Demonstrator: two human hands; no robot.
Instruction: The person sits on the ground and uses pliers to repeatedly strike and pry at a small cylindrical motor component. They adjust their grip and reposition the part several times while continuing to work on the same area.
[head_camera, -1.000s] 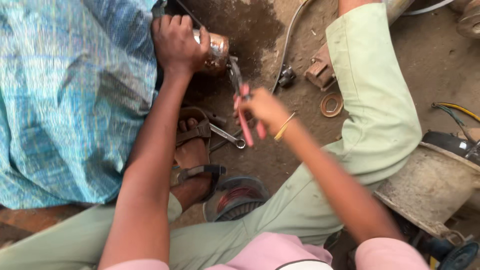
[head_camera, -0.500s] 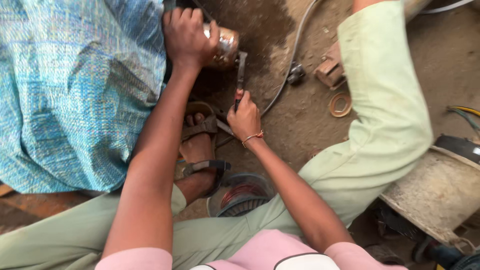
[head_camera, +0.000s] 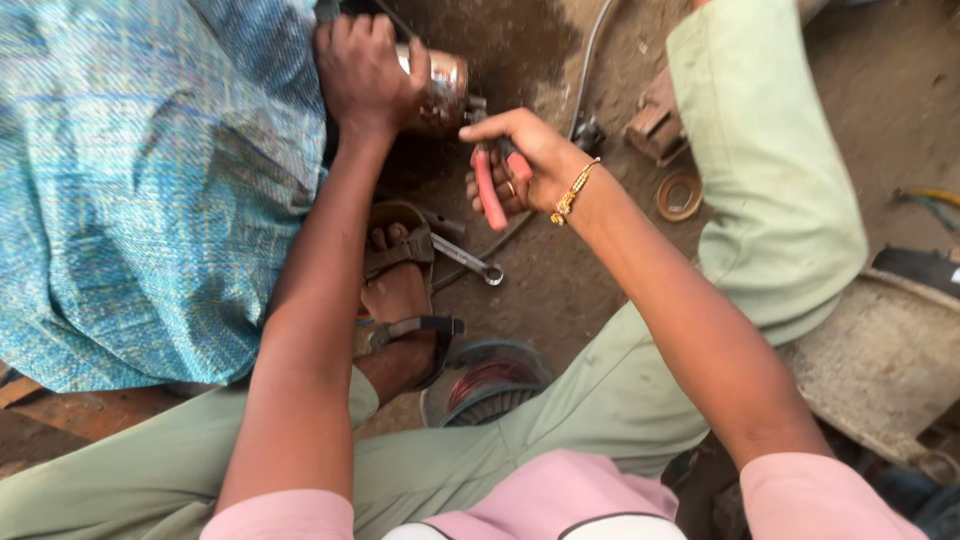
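Up by the blue cloth (head_camera: 150, 190), my left hand (head_camera: 365, 70) is wrapped tight around a shiny metal can (head_camera: 440, 90). Just beside it, my right hand (head_camera: 525, 160) squeezes red-handled pliers (head_camera: 487, 190), whose nose seems to touch the can, though it is partly hidden. Below them a wrench (head_camera: 468, 260) lies on the dirt ground (head_camera: 580, 290).

left hand (head_camera: 368, 70): arm outstretched, fingers clenched | right hand (head_camera: 520, 165): fingers curled shut
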